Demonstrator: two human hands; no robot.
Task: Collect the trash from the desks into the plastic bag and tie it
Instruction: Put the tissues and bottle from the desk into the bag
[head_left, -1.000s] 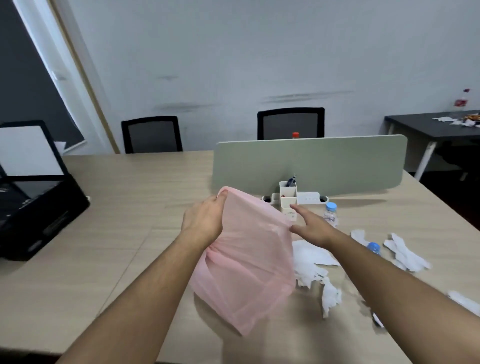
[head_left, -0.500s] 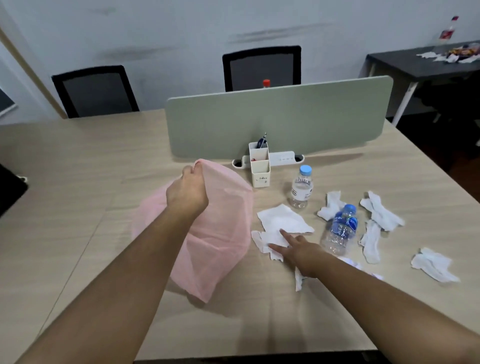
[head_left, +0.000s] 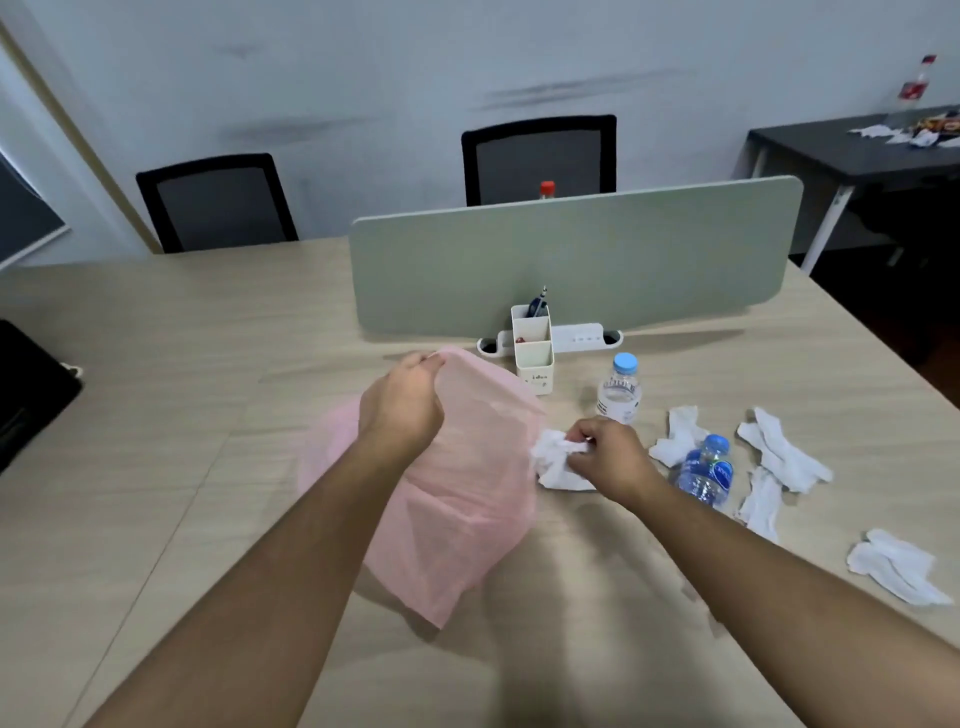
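Right hand since lifted from surface; fingers now curled round crumpled tissue, touching pink plastic bag. Left hand grips bag rim. Beyond right hand: upright water bottle, blue-label bottle, scattered tissues. Pen holder behind bag.

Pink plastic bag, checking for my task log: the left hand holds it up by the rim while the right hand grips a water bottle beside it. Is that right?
One detail is wrong. The head view shows the right hand gripping a crumpled white tissue, not a water bottle. The left hand does hold the pink plastic bag up by the rim.
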